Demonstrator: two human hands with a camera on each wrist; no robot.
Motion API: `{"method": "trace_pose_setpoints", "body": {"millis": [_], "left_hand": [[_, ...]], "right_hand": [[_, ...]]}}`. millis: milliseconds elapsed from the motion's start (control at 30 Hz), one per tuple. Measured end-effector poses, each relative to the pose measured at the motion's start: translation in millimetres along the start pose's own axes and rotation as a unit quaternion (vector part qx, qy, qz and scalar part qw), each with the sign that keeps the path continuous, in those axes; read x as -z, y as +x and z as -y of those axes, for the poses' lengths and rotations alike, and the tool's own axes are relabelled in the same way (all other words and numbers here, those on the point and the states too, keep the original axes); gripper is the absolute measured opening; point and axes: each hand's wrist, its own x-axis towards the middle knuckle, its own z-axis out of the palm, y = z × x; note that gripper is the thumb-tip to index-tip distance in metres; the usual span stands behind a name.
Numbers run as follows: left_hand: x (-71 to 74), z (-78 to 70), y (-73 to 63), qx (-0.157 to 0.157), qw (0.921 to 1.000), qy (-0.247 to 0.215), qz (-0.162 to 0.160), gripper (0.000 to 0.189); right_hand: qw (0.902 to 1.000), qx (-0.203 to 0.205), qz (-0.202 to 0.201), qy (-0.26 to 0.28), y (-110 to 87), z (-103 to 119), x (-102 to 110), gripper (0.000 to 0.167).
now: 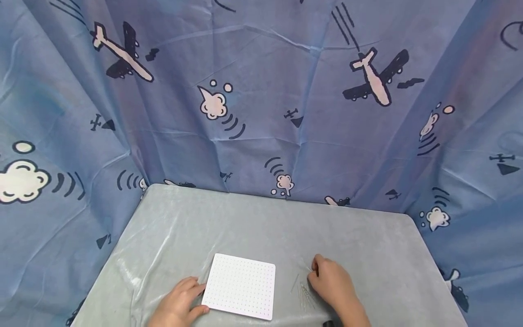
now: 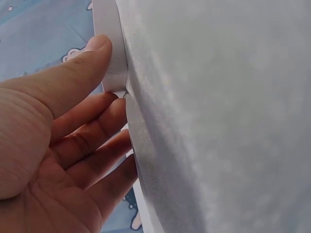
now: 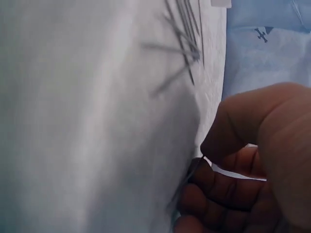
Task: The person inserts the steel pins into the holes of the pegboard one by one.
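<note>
A thin white board (image 1: 240,286) with a grid of small dots lies flat on the table. At its left edge, my left hand (image 1: 179,300) rests with thumb and index finger touching the board around its near-left corner. In the left wrist view the thumb (image 2: 77,73) lies against the board's pale side (image 2: 111,43), the other fingers spread loosely below. Right of the board lie several thin metal needles (image 1: 303,296). Just beyond them my right hand (image 1: 333,281) pinches one slender needle (image 3: 197,170) between thumb and index finger, the remaining fingers curled.
A grey cloth-like cover (image 1: 347,236) spans the table, with creases on the left. Behind and at both sides hangs a blue curtain (image 1: 261,91) printed with planes and clouds. A small black object (image 1: 328,324) sits at the bottom edge, beside the right forearm.
</note>
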Motion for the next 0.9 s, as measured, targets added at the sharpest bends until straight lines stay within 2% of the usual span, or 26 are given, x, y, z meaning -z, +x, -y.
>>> {"method": "trace_pose_setpoints", "body": {"millis": [133,267,367,467,600,700,900], "left_hand": [[-1.0,-1.3,-1.3,0.005,0.9996,-0.007,-0.028,0.051],[-1.1,-1.7,-2.5,0.005,0.9986,-0.004,-0.053,0.051],[-0.8,-1.0,-4.2,-0.005,0.9974,0.002,-0.072,0.052],[-0.7,0.6,-6.5,-0.014,0.9966,0.008,-0.081,0.052],[-0.4,1.7,-8.3,-0.015,0.9969,0.003,-0.077,0.053],[1.0,0.7,-7.5,-0.003,0.9973,-0.005,-0.073,0.052],[-0.7,-1.8,-7.5,0.018,0.9978,-0.018,-0.06,0.052]], "right_hand": [[0.9997,-0.015,0.003,0.018,0.8,-3,11,0.019],[0.9983,-0.024,-0.017,0.051,-0.3,-1,23,0.019],[0.9945,-0.03,-0.03,0.096,-2.4,7,30,0.019],[0.9861,-0.023,-0.041,0.16,-5.2,21,32,0.021],[0.9684,0.008,-0.063,0.241,-6.5,46,25,0.029],[0.9588,0.03,-0.075,0.273,-4.7,67,15,0.034],[0.9554,0.078,-0.071,0.276,-1.7,99,-7,0.037]]}}
